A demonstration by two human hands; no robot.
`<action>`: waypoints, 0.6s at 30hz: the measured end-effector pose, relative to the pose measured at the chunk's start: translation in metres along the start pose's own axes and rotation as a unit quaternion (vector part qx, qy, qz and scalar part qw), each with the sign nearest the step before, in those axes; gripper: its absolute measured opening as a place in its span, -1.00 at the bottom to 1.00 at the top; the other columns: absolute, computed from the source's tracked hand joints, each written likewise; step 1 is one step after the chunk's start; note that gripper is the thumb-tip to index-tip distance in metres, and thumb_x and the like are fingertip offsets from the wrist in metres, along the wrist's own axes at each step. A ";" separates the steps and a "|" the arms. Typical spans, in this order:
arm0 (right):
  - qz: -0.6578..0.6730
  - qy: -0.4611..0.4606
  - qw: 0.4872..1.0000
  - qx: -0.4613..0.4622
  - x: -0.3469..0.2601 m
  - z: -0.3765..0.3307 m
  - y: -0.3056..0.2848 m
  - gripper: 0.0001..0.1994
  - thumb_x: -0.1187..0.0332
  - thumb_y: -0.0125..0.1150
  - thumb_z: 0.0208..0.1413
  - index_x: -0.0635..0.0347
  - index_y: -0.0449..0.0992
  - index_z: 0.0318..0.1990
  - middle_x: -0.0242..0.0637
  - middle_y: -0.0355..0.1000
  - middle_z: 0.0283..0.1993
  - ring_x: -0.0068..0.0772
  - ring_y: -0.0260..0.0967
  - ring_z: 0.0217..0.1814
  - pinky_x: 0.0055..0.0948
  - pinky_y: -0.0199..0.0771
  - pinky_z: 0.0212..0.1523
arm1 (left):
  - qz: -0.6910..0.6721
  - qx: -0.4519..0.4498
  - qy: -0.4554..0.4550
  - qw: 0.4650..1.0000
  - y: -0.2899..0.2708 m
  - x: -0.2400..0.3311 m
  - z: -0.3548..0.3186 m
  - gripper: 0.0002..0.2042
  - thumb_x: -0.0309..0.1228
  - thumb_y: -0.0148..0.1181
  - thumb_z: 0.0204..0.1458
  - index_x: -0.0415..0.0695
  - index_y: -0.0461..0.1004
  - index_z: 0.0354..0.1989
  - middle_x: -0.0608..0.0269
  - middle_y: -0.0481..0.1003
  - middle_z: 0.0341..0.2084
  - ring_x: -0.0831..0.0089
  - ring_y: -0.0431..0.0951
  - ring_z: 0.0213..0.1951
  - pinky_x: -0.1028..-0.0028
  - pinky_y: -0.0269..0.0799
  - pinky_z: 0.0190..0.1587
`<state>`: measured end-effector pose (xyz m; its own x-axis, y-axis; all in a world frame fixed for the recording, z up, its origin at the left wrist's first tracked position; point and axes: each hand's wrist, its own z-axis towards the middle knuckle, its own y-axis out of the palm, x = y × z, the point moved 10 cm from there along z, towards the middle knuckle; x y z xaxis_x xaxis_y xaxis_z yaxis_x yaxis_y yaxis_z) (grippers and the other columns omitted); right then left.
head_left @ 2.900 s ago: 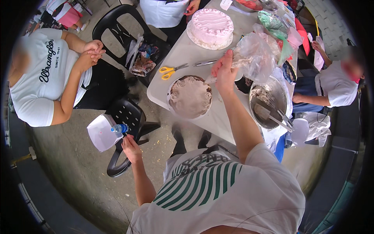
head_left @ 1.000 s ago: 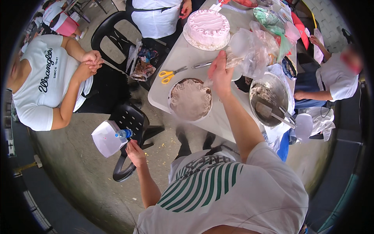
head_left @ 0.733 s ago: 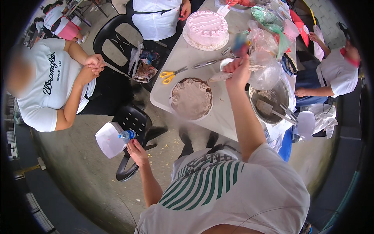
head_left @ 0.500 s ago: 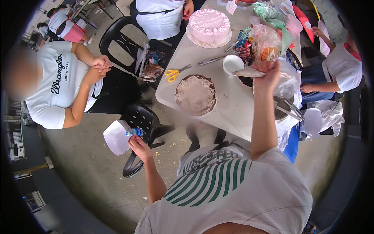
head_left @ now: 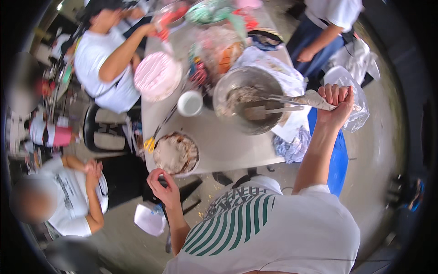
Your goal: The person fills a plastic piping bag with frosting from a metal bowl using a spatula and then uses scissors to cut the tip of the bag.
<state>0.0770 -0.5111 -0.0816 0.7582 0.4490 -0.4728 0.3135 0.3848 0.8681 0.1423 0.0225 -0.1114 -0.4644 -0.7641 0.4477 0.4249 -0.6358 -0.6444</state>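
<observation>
My right hand [head_left: 336, 102] is closed round a piping bag [head_left: 312, 99] with pale brown cream inside, out past the right side of the table. The bag's loose clear plastic end spreads behind my fist. Its tip points left, toward a metal bowl [head_left: 224, 91] with cream smeared inside and a spatula [head_left: 283, 109] lying across it. By the table's near edge, my left hand [head_left: 164, 188] has its fingers loosely bent and apart, with nothing visible in them. Just beyond it sits a round cake [head_left: 175, 153] with pale brown cream on top and a darker side.
Yellow-handled scissors [head_left: 149, 144] lie left of the brown cake. A white cup [head_left: 190, 103], a pink cake [head_left: 158, 75] and plastic bags [head_left: 216, 43] stand farther back. A person [head_left: 75, 196] sits at left; others stand around the table [head_left: 219, 153]. A black chair [head_left: 105, 130] is at left.
My view has turned right. My right hand has swung right with the piping bag, away from the bowl. My left hand has moved from beside a blue-capped bottle over the chair to near the brown cake.
</observation>
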 end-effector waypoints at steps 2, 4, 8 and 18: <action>0.001 -0.034 0.999 0.027 -0.033 0.003 -0.021 -0.52 0.15 -0.21 0.31 0.04 0.03 -0.70 -0.44 -0.11 -0.78 -0.51 -0.15 -0.70 -0.42 -0.02 -0.55 | -0.041 -0.076 0.043 0.995 0.045 0.041 0.023 -0.85 -0.67 0.10 0.01 -0.26 0.38 -0.25 0.02 0.42 -0.28 0.09 0.46 -0.23 0.27 0.40 -0.11; 0.008 -0.058 0.997 0.052 -0.055 0.005 -0.045 -0.52 0.15 -0.21 0.32 0.04 0.04 -0.70 -0.44 -0.11 -0.78 -0.52 -0.14 -0.70 -0.43 -0.03 -0.56 | -0.070 -0.154 0.086 0.982 0.097 0.073 0.039 -0.85 -0.60 0.12 0.04 -0.26 0.39 -0.20 0.00 0.42 -0.27 0.14 0.47 -0.24 0.33 0.42 -0.15; -0.011 -0.086 0.989 0.118 -0.081 0.011 -0.095 -0.52 0.15 -0.22 0.33 0.05 0.06 -0.69 -0.45 -0.09 -0.78 -0.52 -0.11 -0.71 -0.43 0.02 -0.57 | -0.093 -0.328 -0.044 0.939 0.203 0.081 0.035 -0.74 -0.51 0.13 0.09 -0.26 0.33 -0.05 0.05 0.42 -0.21 0.21 0.50 -0.21 0.35 0.47 -0.19; 0.020 -0.077 0.977 0.196 -0.084 0.046 -0.175 -0.55 0.23 -0.21 0.33 0.05 0.08 -0.68 -0.43 -0.08 -0.77 -0.53 -0.11 -0.70 -0.46 0.01 -0.54 | -0.353 -0.383 -0.490 0.699 0.279 0.073 -0.036 -0.53 -0.56 0.00 0.07 -0.11 0.11 0.18 0.06 0.36 0.02 0.22 0.50 -0.08 0.25 0.60 -0.31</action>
<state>-0.0151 -0.6536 -0.1863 0.8416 0.3192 -0.4357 0.4541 0.0184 0.8907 0.1986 -0.2064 -0.2809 0.5666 -0.2361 0.7895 -0.3565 -0.9340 -0.0235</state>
